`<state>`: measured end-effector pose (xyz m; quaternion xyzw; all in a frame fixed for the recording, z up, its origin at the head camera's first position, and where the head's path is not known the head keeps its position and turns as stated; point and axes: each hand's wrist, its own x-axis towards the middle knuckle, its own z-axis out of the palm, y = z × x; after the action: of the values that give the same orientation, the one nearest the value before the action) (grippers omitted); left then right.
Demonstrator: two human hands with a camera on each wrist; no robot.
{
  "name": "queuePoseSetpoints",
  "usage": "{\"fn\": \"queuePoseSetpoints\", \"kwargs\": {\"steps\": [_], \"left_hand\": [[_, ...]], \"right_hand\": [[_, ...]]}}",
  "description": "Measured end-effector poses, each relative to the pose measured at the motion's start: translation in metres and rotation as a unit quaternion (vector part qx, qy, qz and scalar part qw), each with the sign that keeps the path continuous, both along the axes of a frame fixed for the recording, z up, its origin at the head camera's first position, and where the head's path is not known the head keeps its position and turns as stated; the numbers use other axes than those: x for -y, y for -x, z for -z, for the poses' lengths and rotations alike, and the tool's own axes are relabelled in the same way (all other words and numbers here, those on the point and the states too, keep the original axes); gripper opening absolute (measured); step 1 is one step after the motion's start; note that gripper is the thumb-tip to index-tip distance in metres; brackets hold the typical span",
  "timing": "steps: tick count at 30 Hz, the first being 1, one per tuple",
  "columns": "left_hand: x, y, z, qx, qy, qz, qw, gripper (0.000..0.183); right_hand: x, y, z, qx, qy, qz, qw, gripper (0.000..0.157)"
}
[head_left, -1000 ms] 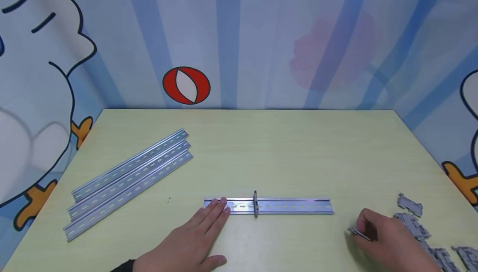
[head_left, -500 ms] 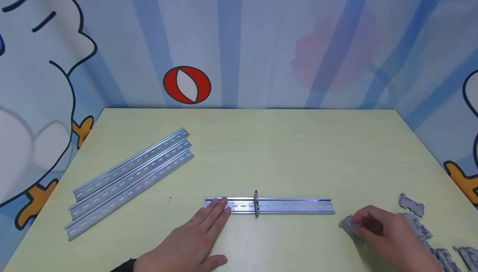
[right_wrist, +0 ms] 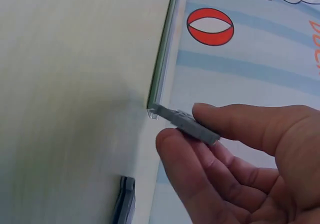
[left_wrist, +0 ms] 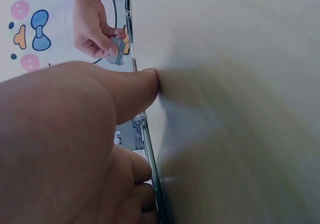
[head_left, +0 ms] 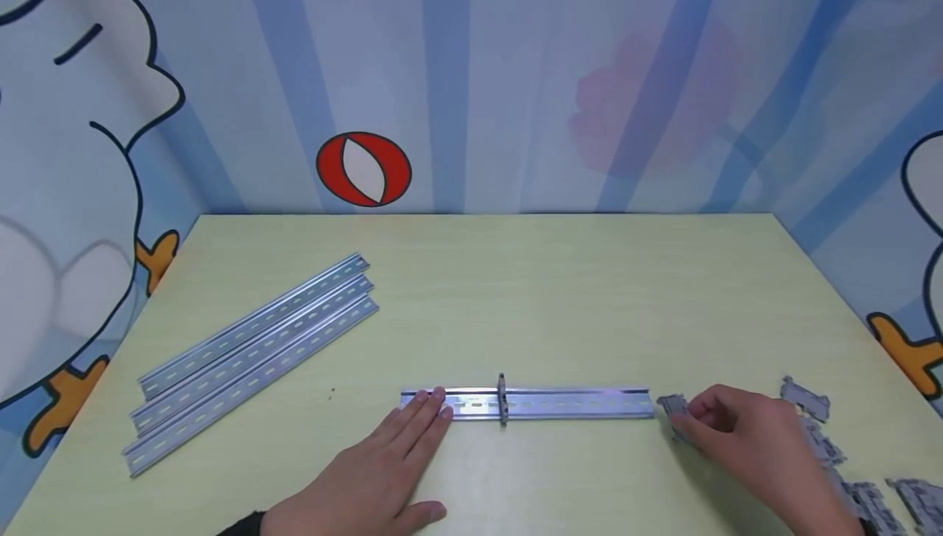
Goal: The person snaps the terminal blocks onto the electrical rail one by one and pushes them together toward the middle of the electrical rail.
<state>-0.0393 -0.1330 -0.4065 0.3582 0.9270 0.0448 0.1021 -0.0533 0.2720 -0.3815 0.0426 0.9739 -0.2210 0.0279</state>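
Note:
A short slotted metal DIN rail [head_left: 582, 403] lies crosswise at the front middle of the table. My left hand [head_left: 368, 470] rests its straight fingers on the rail's left end, thumb spread to the side. One thin grey terminal block [head_left: 503, 399] stands upright across the rail, just right of those fingertips. Between thumb and fingers, my right hand [head_left: 759, 446] pinches another flat grey terminal block [right_wrist: 185, 124], close to the rail's right end. In the right wrist view that block is tilted, and one tip of it overlaps the rail end.
Three longer slotted rails [head_left: 250, 364] lie side by side at a slant on the left of the table. Several loose grey terminal blocks [head_left: 806, 398] are spread along the right side, beside and behind my right hand. A printed backdrop [head_left: 516, 94] stands behind the table.
My right hand has moved left and away from me with the terminal block, up to the rail's right end, turning the block's flat side into view. The left hand has stayed on the rail.

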Motion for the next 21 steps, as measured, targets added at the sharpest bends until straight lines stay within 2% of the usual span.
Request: {"fn": "queuePoseSetpoints", "kwargs": {"steps": [5, 8, 18, 21], "left_hand": [[0.000, 0.000, -0.001, 0.010, 0.002, -0.005, 0.9999, 0.084], [-0.001, 0.000, 0.000, -0.001, -0.005, -0.001, 1.0000, 0.083], [0.001, 0.001, 0.008, -0.059, -0.016, 0.023, 0.9979, 0.083], [0.002, 0.001, 0.010, -0.090, -0.028, 0.030, 0.9951, 0.083]], "right_hand": [[0.008, 0.009, 0.001, -0.031, 0.005, -0.033, 0.999, 0.019], [0.010, 0.014, 0.002, -0.036, 0.005, -0.046, 0.998, 0.017], [0.018, 0.025, -0.001, 0.013, 0.006, -0.074, 0.997, 0.019], [0.021, 0.029, -0.005, 0.026, 0.009, -0.082, 0.996, 0.020]]}}
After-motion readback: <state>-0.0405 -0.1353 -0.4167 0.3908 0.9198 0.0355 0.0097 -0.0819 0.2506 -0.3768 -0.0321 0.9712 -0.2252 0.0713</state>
